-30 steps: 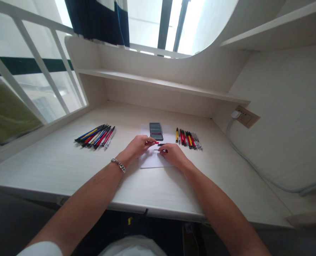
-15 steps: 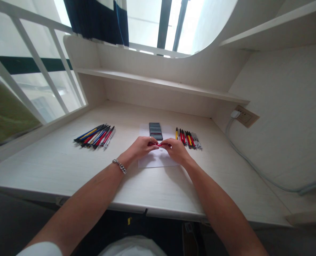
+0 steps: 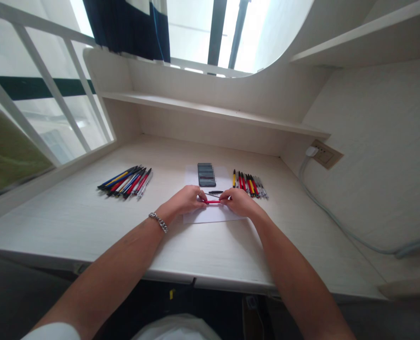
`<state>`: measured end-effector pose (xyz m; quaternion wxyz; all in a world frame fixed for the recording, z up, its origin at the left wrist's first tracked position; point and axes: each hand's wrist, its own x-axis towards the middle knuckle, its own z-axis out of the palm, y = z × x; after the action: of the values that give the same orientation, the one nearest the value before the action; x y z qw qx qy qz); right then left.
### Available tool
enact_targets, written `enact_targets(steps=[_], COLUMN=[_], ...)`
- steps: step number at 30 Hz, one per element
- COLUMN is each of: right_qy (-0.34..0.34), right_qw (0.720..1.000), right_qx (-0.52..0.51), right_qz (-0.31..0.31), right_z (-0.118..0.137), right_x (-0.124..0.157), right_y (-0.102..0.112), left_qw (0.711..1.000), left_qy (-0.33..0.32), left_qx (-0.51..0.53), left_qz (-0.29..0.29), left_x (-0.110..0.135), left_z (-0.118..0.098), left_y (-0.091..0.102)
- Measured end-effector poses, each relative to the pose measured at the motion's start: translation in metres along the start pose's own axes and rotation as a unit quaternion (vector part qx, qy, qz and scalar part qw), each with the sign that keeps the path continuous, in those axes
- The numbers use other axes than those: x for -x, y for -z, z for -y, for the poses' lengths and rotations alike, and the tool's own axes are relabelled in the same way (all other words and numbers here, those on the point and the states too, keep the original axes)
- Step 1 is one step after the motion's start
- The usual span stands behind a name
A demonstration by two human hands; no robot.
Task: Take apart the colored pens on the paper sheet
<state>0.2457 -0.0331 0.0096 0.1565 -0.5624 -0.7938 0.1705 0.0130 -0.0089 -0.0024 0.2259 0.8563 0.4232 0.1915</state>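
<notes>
Red barrel [image 3: 214, 202] between both hands [image 3: 186, 200]

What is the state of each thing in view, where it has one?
Left hand: pinching red pen part
Right hand: pinching its other end
Red pen part: held between both hands
Black piece: lying loose
Phone: flat, screen up
Paper: flat on desk
Left pens: loosely bunched
Right pens: side by side
Plug: in socket
</notes>
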Motion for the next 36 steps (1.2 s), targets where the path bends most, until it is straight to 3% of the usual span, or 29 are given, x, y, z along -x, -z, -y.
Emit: enact_targets(steps=[4, 8, 15, 25, 33, 36], right_qy=[-0.021, -0.036, -0.001, 0.003, 0.071, 0.067], right_qw=[1.000, 0.997, 0.999, 1.000, 0.971, 0.959], right_qx=[-0.013, -0.032, -0.023, 0.009, -0.172, -0.215], right_qz=[-0.014, -0.054, -0.046, -0.021, -0.147, -0.174], right_z=[-0.003, -0.010, -0.008, -0.006, 0.010, 0.014], right_x=[0.002, 0.003, 0.003, 0.002, 0.003, 0.001], right_y=[0.006, 0.011, 0.002, -0.003, 0.000, -0.001], left_qw=[1.000, 0.997, 0.990, 0.991, 0.994, 0.993], left_qy=[0.024, 0.042, 0.053, 0.046, -0.035, -0.035], left_qx=[0.014, 0.010, 0.014, 0.031, 0.099, 0.109], left_qz=[-0.010, -0.071, -0.130, -0.122, -0.019, -0.026], left_x=[0.000, 0.000, -0.001, -0.001, 0.004, 0.003], left_z=[0.003, 0.008, 0.011, 0.008, -0.006, -0.006], left_y=[0.003, 0.006, 0.009, 0.007, -0.001, -0.005])
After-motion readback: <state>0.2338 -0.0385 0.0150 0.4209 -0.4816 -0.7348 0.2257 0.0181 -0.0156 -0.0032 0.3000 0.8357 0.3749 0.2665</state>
